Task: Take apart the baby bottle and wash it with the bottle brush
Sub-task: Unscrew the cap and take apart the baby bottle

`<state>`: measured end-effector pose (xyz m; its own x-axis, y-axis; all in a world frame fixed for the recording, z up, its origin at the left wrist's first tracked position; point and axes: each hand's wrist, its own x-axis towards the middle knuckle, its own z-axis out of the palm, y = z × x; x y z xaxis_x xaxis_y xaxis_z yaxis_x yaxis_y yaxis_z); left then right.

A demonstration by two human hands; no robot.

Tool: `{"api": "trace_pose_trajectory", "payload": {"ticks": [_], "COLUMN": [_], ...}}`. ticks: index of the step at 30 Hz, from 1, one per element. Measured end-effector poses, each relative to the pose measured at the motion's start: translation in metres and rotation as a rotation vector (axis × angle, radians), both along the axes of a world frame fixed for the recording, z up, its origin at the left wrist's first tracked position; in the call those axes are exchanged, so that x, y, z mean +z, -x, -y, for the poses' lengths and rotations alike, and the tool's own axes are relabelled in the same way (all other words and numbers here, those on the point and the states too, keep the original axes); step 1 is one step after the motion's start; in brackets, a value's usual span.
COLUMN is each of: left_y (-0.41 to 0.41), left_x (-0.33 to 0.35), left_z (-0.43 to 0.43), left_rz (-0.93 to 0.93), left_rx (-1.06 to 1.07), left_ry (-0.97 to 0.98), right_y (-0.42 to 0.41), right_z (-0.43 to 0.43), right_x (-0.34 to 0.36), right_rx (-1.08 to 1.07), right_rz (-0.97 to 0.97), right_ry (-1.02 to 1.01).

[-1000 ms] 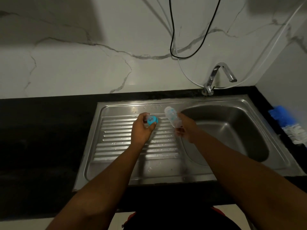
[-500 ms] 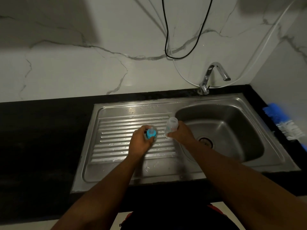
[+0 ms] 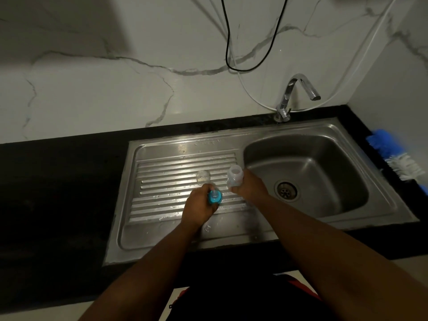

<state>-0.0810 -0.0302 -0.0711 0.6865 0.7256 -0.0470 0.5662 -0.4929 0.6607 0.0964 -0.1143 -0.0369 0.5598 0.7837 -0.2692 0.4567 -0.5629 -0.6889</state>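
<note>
Here the right hand [image 3: 251, 186] grips the clear, open-mouthed bottle [image 3: 235, 177], the left hand [image 3: 199, 206] its blue collar [image 3: 215, 197].

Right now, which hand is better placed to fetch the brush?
Likely the right hand, though it holds the bottle: the bottle brush lies right of the sink, farther from the left hand holding the collar.

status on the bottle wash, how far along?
Done: bottle separated from blue ring; clear cap lies on the drainboard. In hand: left hand holds the ring, nipple apparently seated in it; right hand holds the open bottle. Left: pull the nipple, then all washing; brush lies untouched on the counter, no water visible at the tap.
</note>
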Motion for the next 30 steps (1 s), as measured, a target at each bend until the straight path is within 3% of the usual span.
{"api": "trace_pose_trajectory", "payload": {"ticks": [16, 25, 30], "left_y": [0.018, -0.009, -0.042], "left_x": [0.005, 0.035, 0.058], "left_z": [0.008, 0.004, 0.018], "left_rz": [0.103, 0.207, 0.359], "left_rx": [0.037, 0.078, -0.010], "left_ry": [0.059, -0.105, -0.191], "right_y": [-0.011, -0.024, -0.035], "right_z": [0.014, 0.030, 0.048], "right_x": [-0.009, -0.004, -0.003], "right_rx": [0.010, -0.092, -0.163], "right_rz": [-0.057, -0.031, -0.014], "right_ry": [0.047, -0.020, -0.041]}}
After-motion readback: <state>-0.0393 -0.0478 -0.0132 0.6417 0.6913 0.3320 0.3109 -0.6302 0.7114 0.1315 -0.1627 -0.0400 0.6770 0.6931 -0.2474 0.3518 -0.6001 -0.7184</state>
